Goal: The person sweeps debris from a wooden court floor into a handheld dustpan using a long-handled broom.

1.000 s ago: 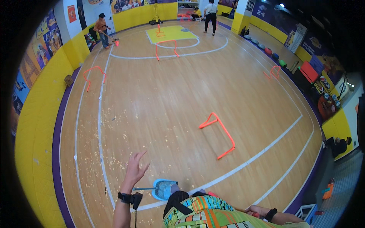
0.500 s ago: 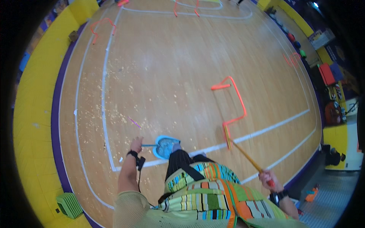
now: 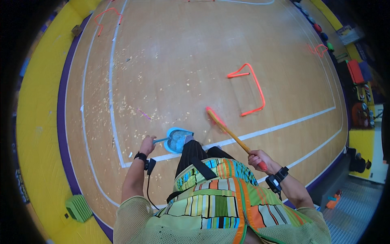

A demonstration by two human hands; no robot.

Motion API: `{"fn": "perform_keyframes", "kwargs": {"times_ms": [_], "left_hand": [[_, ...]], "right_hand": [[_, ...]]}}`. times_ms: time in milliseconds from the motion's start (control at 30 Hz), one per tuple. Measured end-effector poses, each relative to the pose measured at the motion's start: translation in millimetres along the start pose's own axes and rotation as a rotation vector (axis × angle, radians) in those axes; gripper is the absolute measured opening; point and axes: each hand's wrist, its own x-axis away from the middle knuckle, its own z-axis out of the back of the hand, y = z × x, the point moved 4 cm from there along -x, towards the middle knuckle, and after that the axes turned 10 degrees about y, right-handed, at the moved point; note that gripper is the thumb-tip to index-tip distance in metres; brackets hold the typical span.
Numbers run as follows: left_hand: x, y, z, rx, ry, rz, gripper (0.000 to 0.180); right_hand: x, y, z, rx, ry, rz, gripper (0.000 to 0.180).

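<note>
My left hand (image 3: 148,144) is closed around the handle of a blue dustpan (image 3: 171,146), which lies on the wooden floor just ahead of my left foot, with greyish dust in its pan. In my right hand (image 3: 259,159) is the handle of a broom (image 3: 235,138), held near its red end. The broom's pinkish-red bristle head reaches the floor ahead of me, to the right of the dustpan and apart from it. Pale crumbs (image 3: 103,106) are scattered over the boards, mostly to the left, with a thin purple strip (image 3: 144,114) among them.
An orange-red hurdle (image 3: 258,88) stands ahead to the right, and another hurdle (image 3: 108,11) at the far left. Yellow wall padding (image 3: 38,110) runs along the left. A green slatted stool (image 3: 79,208) is by that padding. Red box-like things (image 3: 355,72) line the right side.
My right hand has moved inward, and the broom head has swung left and forward from beside the hurdle. The view has shifted somewhat; my left hand keeps the dustpan near my foot.
</note>
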Motion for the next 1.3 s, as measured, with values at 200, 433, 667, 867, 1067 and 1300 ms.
{"fn": "perform_keyframes", "kwargs": {"times_ms": [200, 433, 667, 867, 1067, 1300], "left_hand": [[38.9, 3.4, -1.3, 0.056, -0.045, 0.176, 0.027], [98.4, -11.5, 4.1, 0.086, 0.056, 0.400, 0.028], [143.5, -51.5, 31.8, 0.097, 0.394, 0.706, 0.026], [137.3, -82.7, 38.7, 0.163, 0.557, 0.909, 0.030], [124.5, -94.7, 52.3, 0.155, 0.507, 1.021, 0.030], [103.5, -111.1, 59.5, 0.556, 0.585, 1.047, 0.031]], "right_hand": [[15.4, -29.2, 21.9, -0.125, -0.180, -0.075, 0.018], [43.2, -76.7, -5.3, 0.619, 0.089, 0.491, 0.016], [19.3, -112.5, -53.3, 0.855, 0.196, 0.685, 0.021], [-20.2, -102.5, -146.3, 1.058, 0.225, 0.747, 0.025], [-103.6, -46.2, -238.2, 1.259, 0.170, 0.710, 0.023], [-122.2, -0.8, -272.3, 1.164, -0.019, 0.239, 0.025]]}}
